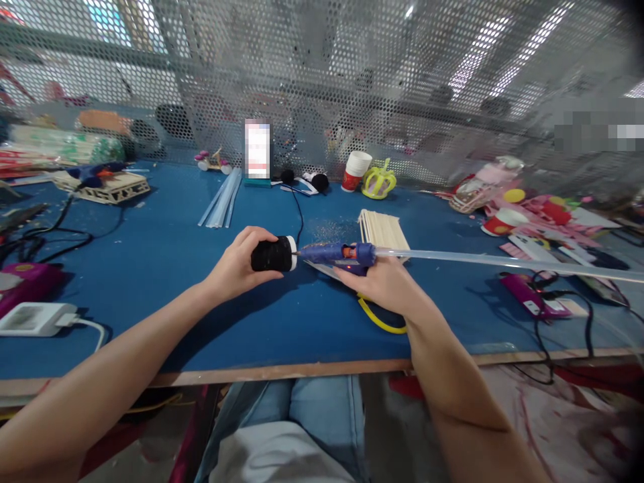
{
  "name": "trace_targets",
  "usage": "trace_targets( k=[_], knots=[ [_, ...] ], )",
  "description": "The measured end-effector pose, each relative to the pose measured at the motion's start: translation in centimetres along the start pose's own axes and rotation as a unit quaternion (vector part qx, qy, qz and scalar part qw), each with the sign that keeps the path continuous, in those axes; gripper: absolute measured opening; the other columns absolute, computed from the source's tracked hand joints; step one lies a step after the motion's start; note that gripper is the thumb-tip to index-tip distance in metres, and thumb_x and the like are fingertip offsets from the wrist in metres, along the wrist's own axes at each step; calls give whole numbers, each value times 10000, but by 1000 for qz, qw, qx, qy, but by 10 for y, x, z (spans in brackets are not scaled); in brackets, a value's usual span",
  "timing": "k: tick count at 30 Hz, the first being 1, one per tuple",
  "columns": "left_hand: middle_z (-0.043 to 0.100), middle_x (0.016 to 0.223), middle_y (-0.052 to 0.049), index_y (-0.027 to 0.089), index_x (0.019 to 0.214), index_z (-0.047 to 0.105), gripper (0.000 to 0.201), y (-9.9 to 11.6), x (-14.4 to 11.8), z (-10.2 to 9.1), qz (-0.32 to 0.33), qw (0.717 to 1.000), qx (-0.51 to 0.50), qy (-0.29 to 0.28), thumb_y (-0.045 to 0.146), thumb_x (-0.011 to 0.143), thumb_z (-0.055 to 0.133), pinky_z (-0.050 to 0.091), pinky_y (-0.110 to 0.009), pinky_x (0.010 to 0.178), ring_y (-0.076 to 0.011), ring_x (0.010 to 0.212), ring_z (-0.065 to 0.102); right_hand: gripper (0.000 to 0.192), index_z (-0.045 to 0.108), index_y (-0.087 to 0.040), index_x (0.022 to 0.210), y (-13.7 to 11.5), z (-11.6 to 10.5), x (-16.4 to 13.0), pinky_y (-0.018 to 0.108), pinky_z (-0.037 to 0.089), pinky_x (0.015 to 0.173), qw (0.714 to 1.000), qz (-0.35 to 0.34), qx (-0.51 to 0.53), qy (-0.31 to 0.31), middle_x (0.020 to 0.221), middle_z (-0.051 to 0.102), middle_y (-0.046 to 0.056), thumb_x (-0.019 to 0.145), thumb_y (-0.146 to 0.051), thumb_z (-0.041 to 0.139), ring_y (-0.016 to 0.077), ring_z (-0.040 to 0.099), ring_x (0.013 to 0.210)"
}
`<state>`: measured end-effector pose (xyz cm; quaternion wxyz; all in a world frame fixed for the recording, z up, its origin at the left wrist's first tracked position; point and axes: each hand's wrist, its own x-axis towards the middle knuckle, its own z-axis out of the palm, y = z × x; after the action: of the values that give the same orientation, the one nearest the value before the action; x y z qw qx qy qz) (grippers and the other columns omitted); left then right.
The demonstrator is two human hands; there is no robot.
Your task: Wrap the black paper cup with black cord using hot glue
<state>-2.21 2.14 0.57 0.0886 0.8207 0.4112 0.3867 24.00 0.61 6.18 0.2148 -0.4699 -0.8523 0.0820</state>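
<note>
- Black roll [272, 254] with a white end lies crosswise, gripped by the left hand [236, 265].
- Right hand [385, 282] clasps the blue glue gun [338, 254], nozzle touching the roll's white end.
- Both axes run level above the blue worktop [166, 268].

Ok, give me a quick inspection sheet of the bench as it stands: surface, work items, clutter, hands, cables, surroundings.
Surface: blue table top, wooden front edge, specks of debris.
Job's things: black roll with white end; blue glue gun, nozzle at the roll's white end, long clear glue stick out the back.
Clutter: stack of wooden sticks, paper cup, yellow-green crown, spare glue sticks, second glue gun on a wooden box, pink craft scraps at right.
Hands: left hand grips the roll; right hand holds the gun.
Cables: yellow cord under the right hand; black cables at left and right; white charger.
Surroundings: perforated metal screen behind.
</note>
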Motion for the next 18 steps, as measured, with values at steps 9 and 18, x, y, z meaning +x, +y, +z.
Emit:
trace_targets(
  k=[9, 18],
  knots=[
    [540, 1064, -80, 185, 1079, 480, 515, 0, 0, -1, -12, 1000, 5, 9, 376, 669, 728, 465, -369, 840, -224, 995, 537, 174, 609, -177, 714, 2, 3, -2, 257, 408, 571, 1000, 10, -18, 5, 639, 615, 7, 787, -326, 560, 141, 551, 588],
    [507, 1117, -109, 196, 1094, 450, 486, 3, 0, -1, 53, 997, 49, 8, 325, 705, 711, 456, -428, 898, -243, 1060, 508, 205, 666, -182, 828, 2, 2, 0, 271, 437, 609, 1000, 0, 10, 14, 712, 666, 42, 818, -316, 511, 156, 595, 650]
  ],
)
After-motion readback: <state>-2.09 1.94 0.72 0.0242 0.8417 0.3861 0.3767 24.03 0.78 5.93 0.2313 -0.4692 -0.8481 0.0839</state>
